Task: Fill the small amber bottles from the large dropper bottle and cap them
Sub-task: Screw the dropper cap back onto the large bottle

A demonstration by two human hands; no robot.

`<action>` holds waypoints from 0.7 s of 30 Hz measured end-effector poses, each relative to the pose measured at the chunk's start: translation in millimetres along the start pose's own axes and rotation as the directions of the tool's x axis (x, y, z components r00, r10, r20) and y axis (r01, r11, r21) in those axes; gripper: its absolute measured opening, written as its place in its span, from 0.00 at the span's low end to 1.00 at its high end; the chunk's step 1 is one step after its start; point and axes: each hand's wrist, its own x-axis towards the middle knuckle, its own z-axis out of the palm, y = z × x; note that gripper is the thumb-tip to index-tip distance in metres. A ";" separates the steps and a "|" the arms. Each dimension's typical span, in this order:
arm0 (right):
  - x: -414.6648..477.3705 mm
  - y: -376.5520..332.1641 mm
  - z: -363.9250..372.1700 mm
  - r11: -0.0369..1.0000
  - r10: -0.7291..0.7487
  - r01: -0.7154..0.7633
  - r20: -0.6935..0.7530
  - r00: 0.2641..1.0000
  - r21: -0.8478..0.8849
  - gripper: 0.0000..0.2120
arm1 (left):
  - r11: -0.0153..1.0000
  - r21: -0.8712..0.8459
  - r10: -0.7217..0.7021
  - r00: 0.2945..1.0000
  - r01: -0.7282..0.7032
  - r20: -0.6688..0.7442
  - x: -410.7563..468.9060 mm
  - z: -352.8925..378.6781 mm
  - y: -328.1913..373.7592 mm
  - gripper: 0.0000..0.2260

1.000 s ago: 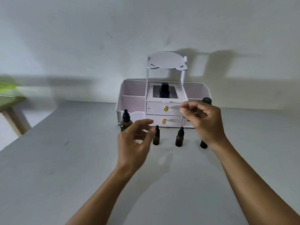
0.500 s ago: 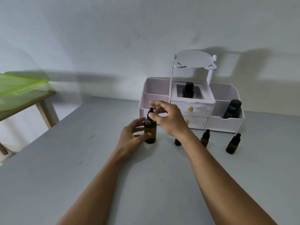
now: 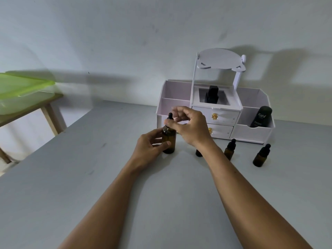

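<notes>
I counted 1 large dropper bottle (image 3: 168, 141), 3 small amber bottles (image 3: 229, 150) and 2 bare hands at work. All 4 bottles stood upright on the grey tabletop (image 3: 89, 177) in front of the white organizer (image 3: 251, 133), each with its black dropper cap on. The large one stood before the organizer's end nearest the wooden side table (image 3: 50, 112), and the small ones were in a loose row before its 2 drawers (image 3: 222, 116) and open bin.

The left hand (image 3: 150, 148) had its grip curled round the large bottle's amber body, thumb on the near side. The right hand (image 3: 190, 128) pinched the cap's collar between thumb and forefinger, with the other fingers fanned loose above.

1 second earlier both hands had been in the air holding nothing, and the large bottle had stood untouched. Half a second earlier both hands were already on the bottle, with the right fingers higher, over the rubber bulb; by now the bulb stood clear above them.

The right wrist covered most of the half-hidden small bottle (image 3: 198, 153), so only its base showed. Inside the organizer sat 1 black Kahf bottle (image 3: 261, 116) in the bin and 1 black flask (image 3: 212, 95) in the windowed middle box. 1 green-lidded tub (image 3: 21, 90) rested on the side table.
</notes>
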 end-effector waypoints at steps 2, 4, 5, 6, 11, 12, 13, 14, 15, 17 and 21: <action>0.4 0.4 -1.3 1.000 -0.006 0.006 0.001 1.000 0.028 0.13 | 1.000 -0.001 0.000 1.000 0.000 0.003 0.4 0.2 0.3 0.21; -0.4 1.8 -0.6 1.000 -0.020 0.020 -0.021 1.000 0.016 0.10 | 1.000 -0.001 -0.005 1.000 0.005 0.006 1.0 0.4 0.1 0.21; -1.1 2.3 0.3 1.000 -0.024 0.024 -0.041 0.999 0.011 0.09 | 1.000 0.000 -0.009 1.000 0.009 0.006 1.1 0.4 -0.4 0.21; -1.4 2.5 1.5 1.000 -0.029 0.030 -0.060 0.998 0.007 0.09 | 1.000 0.002 -0.011 1.000 0.011 0.006 1.2 0.4 -0.8 0.21; -1.7 1.5 3.8 0.997 -0.013 0.017 -0.052 0.999 0.073 0.14 | 1.000 -0.001 -0.013 1.000 0.013 0.005 1.1 0.1 -2.0 0.21; -1.7 2.3 3.7 0.997 -0.013 0.017 -0.047 0.999 0.072 0.12 | 1.000 -0.002 -0.011 1.000 0.011 0.006 1.1 0.1 -1.9 0.21; -1.9 3.3 4.0 0.998 -0.017 0.020 -0.048 0.999 0.057 0.10 | 1.000 -0.002 -0.009 1.000 0.009 0.007 1.5 0.1 -2.0 0.21; -2.3 3.6 4.5 0.999 -0.020 0.023 -0.055 0.998 0.042 0.09 | 1.000 -0.002 -0.007 1.000 0.007 0.008 1.6 -0.1 -2.3 0.21; -2.5 3.6 4.9 0.999 -0.024 0.026 -0.066 0.998 0.036 0.08 | 1.000 -0.001 -0.007 1.000 0.007 0.007 1.8 -0.2 -2.5 0.21; -2.3 3.3 5.9 0.998 -0.029 0.033 -0.082 0.996 0.045 0.10 | 1.000 -0.001 -0.006 1.000 0.006 0.007 2.2 -0.3 -3.0 0.21; -2.6 3.8 5.0 0.994 -0.003 0.008 -0.045 0.999 0.108 0.13 | 1.000 -0.008 -0.005 1.000 0.006 0.012 1.7 0.5 -1.7 0.21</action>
